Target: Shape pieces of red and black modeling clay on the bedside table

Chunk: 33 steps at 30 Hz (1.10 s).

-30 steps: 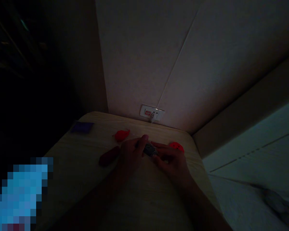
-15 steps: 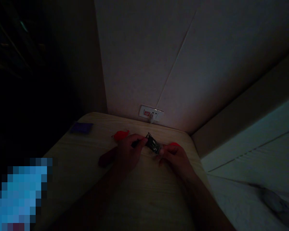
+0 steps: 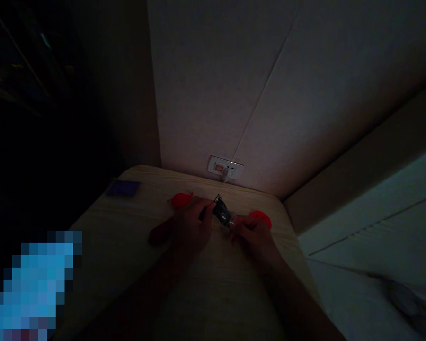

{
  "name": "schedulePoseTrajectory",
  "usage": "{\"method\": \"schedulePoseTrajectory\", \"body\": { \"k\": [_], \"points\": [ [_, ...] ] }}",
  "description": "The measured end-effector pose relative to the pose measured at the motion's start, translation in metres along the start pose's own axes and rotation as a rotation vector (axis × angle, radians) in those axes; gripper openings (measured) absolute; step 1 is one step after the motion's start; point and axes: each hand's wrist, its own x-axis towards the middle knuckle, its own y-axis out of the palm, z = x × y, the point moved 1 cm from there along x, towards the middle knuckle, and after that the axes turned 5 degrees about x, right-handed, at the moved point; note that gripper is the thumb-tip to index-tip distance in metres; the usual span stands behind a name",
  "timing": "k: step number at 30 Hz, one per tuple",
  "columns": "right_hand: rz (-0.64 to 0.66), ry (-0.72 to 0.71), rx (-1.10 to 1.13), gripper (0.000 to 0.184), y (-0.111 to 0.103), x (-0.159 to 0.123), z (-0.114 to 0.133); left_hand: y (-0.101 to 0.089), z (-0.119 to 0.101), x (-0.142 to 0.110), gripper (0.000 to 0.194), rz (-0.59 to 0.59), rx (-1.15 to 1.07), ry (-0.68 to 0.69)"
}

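A head-worn view faces forward and down; tabletop (image 3: 213, 284) and hands (image 3: 191, 227) near; wall (image 3: 213, 94) beyond.

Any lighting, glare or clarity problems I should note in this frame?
Head view: very dim, its left side almost black; head view: small glints on the glossy dark packet between left hand and right hand, both underlit; head view: a coarse blue pixelated patch hides the lower-left corner.

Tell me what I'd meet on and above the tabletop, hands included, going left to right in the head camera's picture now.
Purple packet → dark reddish object → left hand → shiny black packet → right hand. Two bright red items are left out, as they overlap others.
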Motion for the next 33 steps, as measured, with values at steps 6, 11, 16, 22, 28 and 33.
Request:
{"method": "schedulePoseTrajectory", "body": {
  "k": [6, 11, 16, 22, 28, 33],
  "points": [
    [-0.048, 0.024, 0.064, 0.029, 0.011, -0.006, 0.001, -0.001, 0.000, 0.003, 0.019, 0.082, -0.023, 0.036],
    [-0.057, 0.104, 0.201, 0.034, 0.020, -0.011, 0.007, 0.000, -0.002, 0.003, 0.018, 0.110, -0.131, -0.072],
    [-0.028, 0.048, 0.197, 0.034, 0.018, -0.008, 0.008, 0.002, -0.003, 0.000, 0.016, 0.114, -0.128, -0.092],
    [-0.085, -0.056, -0.082, 0.041, 0.016, -0.009, 0.004, 0.001, 0.002, 0.001, 0.017, 0.104, -0.022, -0.066],
    [-0.117, -0.078, -0.168, 0.042, 0.020, -0.014, 0.004, -0.003, 0.006, 0.006, 0.014, 0.067, -0.023, -0.186],
    [-0.121, -0.056, -0.145, 0.041, 0.018, -0.011, 0.003, 0.000, 0.005, 0.008, 0.016, 0.096, -0.153, -0.350]
  ]
}}
